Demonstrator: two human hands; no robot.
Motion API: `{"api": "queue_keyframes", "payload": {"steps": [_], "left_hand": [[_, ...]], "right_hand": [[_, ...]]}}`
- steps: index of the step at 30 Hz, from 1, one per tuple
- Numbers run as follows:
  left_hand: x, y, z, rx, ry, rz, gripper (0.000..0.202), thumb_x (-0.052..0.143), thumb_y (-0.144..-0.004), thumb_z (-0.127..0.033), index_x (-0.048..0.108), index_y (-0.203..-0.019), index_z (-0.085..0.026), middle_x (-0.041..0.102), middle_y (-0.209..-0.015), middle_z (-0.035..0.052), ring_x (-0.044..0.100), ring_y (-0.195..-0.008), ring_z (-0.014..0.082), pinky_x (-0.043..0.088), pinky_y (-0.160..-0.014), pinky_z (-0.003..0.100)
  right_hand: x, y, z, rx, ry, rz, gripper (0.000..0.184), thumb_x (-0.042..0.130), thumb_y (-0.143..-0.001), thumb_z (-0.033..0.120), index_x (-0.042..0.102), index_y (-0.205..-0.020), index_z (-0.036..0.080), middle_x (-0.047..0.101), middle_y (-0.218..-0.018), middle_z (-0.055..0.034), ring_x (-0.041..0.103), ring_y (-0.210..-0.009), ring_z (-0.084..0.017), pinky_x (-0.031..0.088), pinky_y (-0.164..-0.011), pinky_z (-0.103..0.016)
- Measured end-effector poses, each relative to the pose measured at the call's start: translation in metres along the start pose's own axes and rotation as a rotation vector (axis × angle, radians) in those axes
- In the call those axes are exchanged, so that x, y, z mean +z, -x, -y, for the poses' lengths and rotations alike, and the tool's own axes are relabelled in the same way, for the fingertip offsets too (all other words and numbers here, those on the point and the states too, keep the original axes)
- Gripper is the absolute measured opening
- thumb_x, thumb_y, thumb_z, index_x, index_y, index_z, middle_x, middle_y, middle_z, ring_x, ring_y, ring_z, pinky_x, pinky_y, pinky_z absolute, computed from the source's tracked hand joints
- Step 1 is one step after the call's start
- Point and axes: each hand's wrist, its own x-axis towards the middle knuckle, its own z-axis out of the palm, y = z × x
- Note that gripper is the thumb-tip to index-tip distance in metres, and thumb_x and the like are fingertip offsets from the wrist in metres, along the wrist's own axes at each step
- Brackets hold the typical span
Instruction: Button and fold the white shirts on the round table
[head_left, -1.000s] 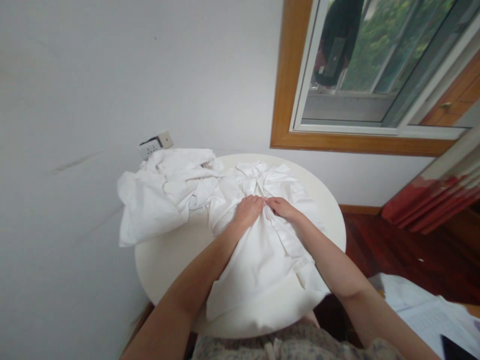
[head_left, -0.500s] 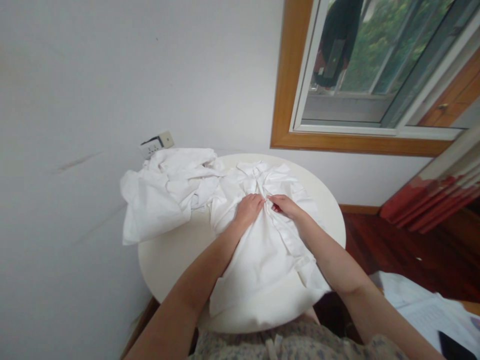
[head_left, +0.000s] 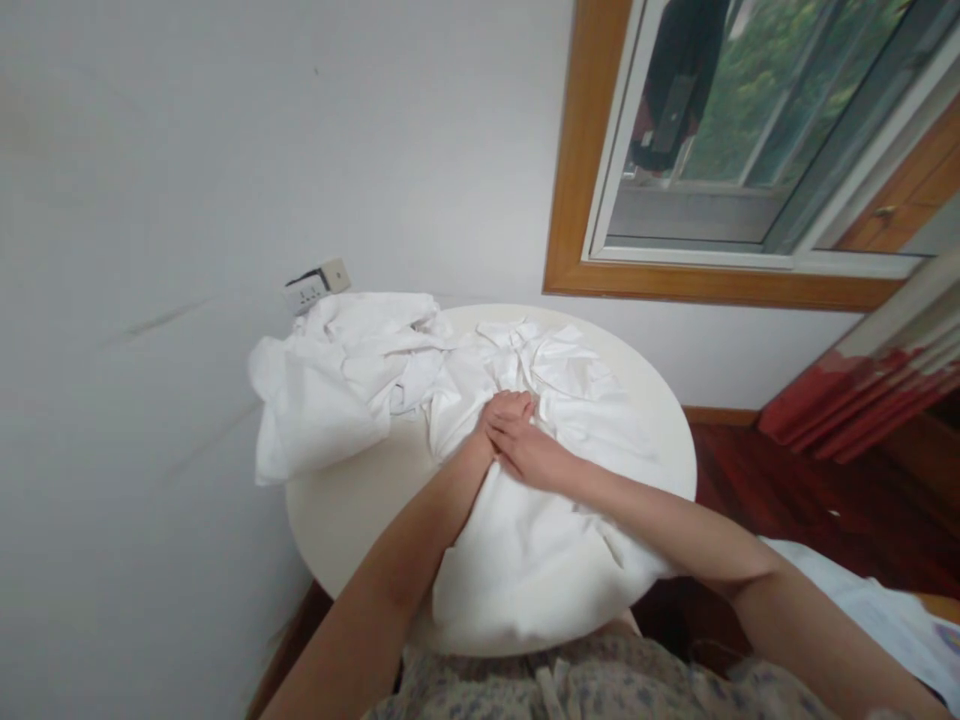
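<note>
My two hands meet on the white shirt (head_left: 525,500) that lies spread over the round table (head_left: 337,510), and its long axis runs straight away from me: the hem hangs off the near edge by my body, while the collar end lies toward the far edge by the wall. My left hand (head_left: 504,415) rests on the cloth near the middle of that line, fingers curled down into the fabric; whether it pinches a fold or only presses I cannot tell. My right hand (head_left: 529,455) comes in from the right edge and lies across the shirt, palm down and mostly flat, its fingers touching the left hand and partly over its wrist side; it looks more like pressing than gripping. The collar half lies beyond both hands, the body half between the hands and me, so the shirt extends both ways from where I hold it. The left hand sits slightly farther up the shirt, nearer the collar. A second bundle of crumpled white cloth (head_left: 337,385) sits at the far-left edge, just beside the shirt and hanging over the rim below a wall socket (head_left: 316,287).
</note>
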Motion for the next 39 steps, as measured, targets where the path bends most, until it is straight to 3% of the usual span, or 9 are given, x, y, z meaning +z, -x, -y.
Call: {"api": "queue_keyframes", "payload": {"steps": [4,9,15,18,22,28,32,36,39], "left_hand": [[-0.008,0.000,-0.005,0.067,-0.117,0.076,0.029,0.037,-0.096,-0.036,0.061,-0.092,-0.019,0.067,-0.088,0.0059,0.060,-0.088,0.0196,0.045,-0.079,0.031],[-0.011,0.001,-0.007,0.083,-0.215,0.111,0.031,0.033,-0.097,-0.035,0.059,-0.095,-0.019,0.067,-0.088,0.0060,0.061,-0.089,0.0202,0.044,-0.077,0.031],[-0.012,0.006,-0.006,0.106,-0.237,0.060,0.032,0.032,-0.098,-0.036,0.059,-0.096,-0.019,0.066,-0.089,0.0065,0.061,-0.090,0.0203,0.044,-0.080,0.031],[-0.013,0.006,-0.006,0.104,-0.226,0.061,0.032,0.032,-0.098,-0.035,0.059,-0.096,-0.019,0.066,-0.090,0.0067,0.060,-0.091,0.0201,0.044,-0.081,0.031],[-0.013,0.007,-0.007,0.099,-0.211,0.049,0.032,0.032,-0.098,-0.035,0.060,-0.096,-0.019,0.066,-0.090,0.0065,0.060,-0.092,0.0202,0.043,-0.082,0.031],[-0.013,0.006,-0.007,0.091,-0.201,0.061,0.033,0.031,-0.098,-0.034,0.060,-0.096,-0.018,0.066,-0.090,0.0074,0.060,-0.091,0.0204,0.044,-0.080,0.031],[-0.013,0.006,-0.006,0.106,-0.202,0.068,0.032,0.032,-0.098,-0.034,0.060,-0.095,-0.019,0.066,-0.090,0.0069,0.060,-0.092,0.0205,0.044,-0.081,0.031],[-0.014,0.006,-0.006,0.103,-0.210,0.062,0.031,0.033,-0.097,-0.034,0.060,-0.096,-0.019,0.066,-0.091,0.0070,0.060,-0.093,0.0204,0.044,-0.082,0.031],[-0.014,0.006,-0.007,0.109,-0.215,0.067,0.032,0.032,-0.098,-0.034,0.060,-0.096,-0.019,0.067,-0.091,0.0067,0.060,-0.092,0.0203,0.044,-0.082,0.031]], "right_hand": [[0.010,0.016,0.014,-0.042,-0.083,0.019,0.043,0.041,-0.094,0.021,0.047,-0.134,0.008,0.050,-0.135,-0.0202,0.042,-0.131,-0.025,0.038,-0.108,-0.046],[0.006,0.018,0.037,0.083,-0.059,0.003,0.053,0.047,-0.094,0.038,0.045,-0.134,0.002,0.042,-0.141,-0.0255,0.033,-0.137,-0.029,0.033,-0.110,-0.049],[0.005,0.002,0.099,-0.334,-0.129,0.186,0.060,0.043,-0.096,0.043,0.041,-0.137,0.000,0.041,-0.144,-0.0200,0.026,-0.140,-0.023,0.026,-0.115,-0.037],[0.005,-0.002,0.094,-0.374,-0.152,0.178,0.053,0.041,-0.097,0.039,0.044,-0.136,0.002,0.047,-0.140,-0.0172,0.033,-0.136,-0.020,0.028,-0.114,-0.033],[0.005,0.007,0.081,-0.106,-0.136,0.047,0.046,0.044,-0.096,0.034,0.050,-0.129,0.004,0.053,-0.132,-0.0196,0.041,-0.130,-0.023,0.037,-0.108,-0.038],[0.001,0.013,0.090,-0.438,-0.208,0.156,0.036,0.043,-0.091,0.017,0.056,-0.124,0.010,0.051,-0.137,-0.0120,0.036,-0.134,-0.016,0.032,-0.111,-0.030],[0.002,0.001,0.092,-0.253,-0.173,0.117,0.039,0.048,-0.087,0.015,0.054,-0.125,0.007,0.055,-0.131,-0.0156,0.042,-0.128,-0.020,0.035,-0.108,-0.033],[0.008,-0.009,0.092,-0.289,-0.179,0.163,0.039,0.049,-0.088,0.018,0.052,-0.125,0.009,0.058,-0.124,-0.0153,0.048,-0.120,-0.020,0.039,-0.105,-0.033],[0.009,-0.013,0.090,-0.168,-0.170,0.144,0.036,0.044,-0.090,0.017,0.052,-0.124,0.008,0.059,-0.122,-0.0162,0.050,-0.117,-0.020,0.041,-0.103,-0.036]]}}
